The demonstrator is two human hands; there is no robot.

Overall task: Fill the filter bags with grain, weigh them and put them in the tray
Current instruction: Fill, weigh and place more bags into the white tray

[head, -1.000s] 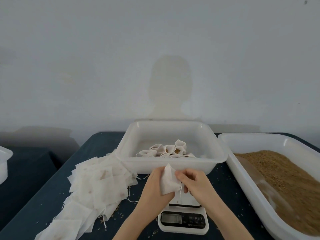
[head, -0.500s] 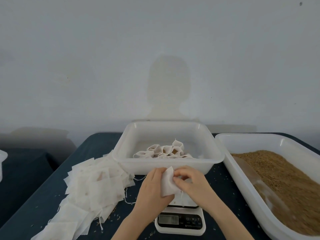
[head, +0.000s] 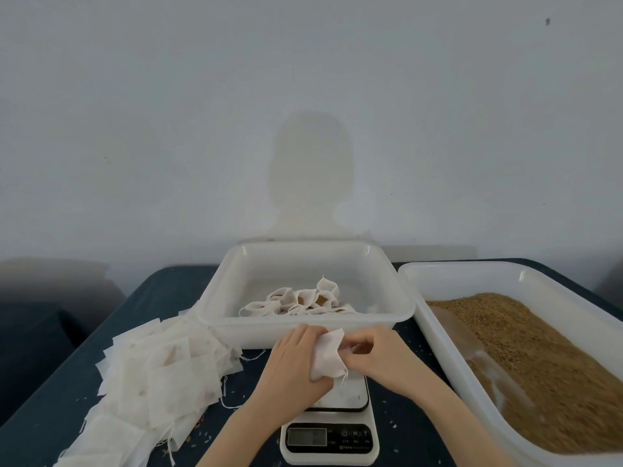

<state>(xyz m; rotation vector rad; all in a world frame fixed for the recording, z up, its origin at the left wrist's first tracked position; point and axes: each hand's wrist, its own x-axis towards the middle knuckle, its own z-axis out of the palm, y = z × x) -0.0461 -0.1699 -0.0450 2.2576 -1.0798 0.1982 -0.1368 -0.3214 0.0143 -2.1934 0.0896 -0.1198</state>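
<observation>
Above a small digital scale (head: 328, 429) on a dark blue surface (head: 161, 298), 2 hands hold 1 white filter bag (head: 327, 357). Left hand (head: 292, 364) cups the bag from behind, fingers curled around it; right hand (head: 376, 357) pinches its upper edge. Just beyond sits a white tray (head: 305, 326) holding filled bags (head: 296, 299). Empty bags (head: 161, 372) lie piled at left; a grain tub (head: 519, 365) stands at right.

Single head-worn view, forward and downward, close above the table (head: 175, 291).
</observation>
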